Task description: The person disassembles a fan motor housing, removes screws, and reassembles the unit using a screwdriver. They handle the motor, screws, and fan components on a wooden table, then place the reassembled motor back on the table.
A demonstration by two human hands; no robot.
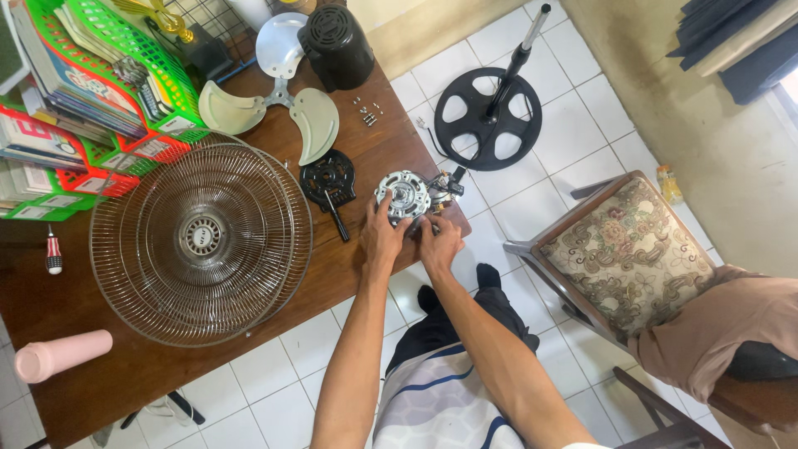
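A silver fan motor [405, 196] with wires sits near the corner of the brown wooden table [133, 366]. My left hand [381, 237] grips the motor's near left side. My right hand [439, 242] holds its right side by the wiring. Just left of the motor lies a black motor bracket [329, 183]. A translucent three-blade fan propeller [278, 96] lies further back, next to a black motor cover [337, 46]. Several small screws [367, 112] lie between the cover and the motor.
Two round wire fan grilles [199, 241] are stacked on the table's middle. A red-handled screwdriver [53, 251] and a pink bottle [60, 355] lie at the left. Coloured trays of books [91, 91] fill the back left. On the tiled floor stand a black fan base with pole [490, 104] and a cushioned chair [628, 249].
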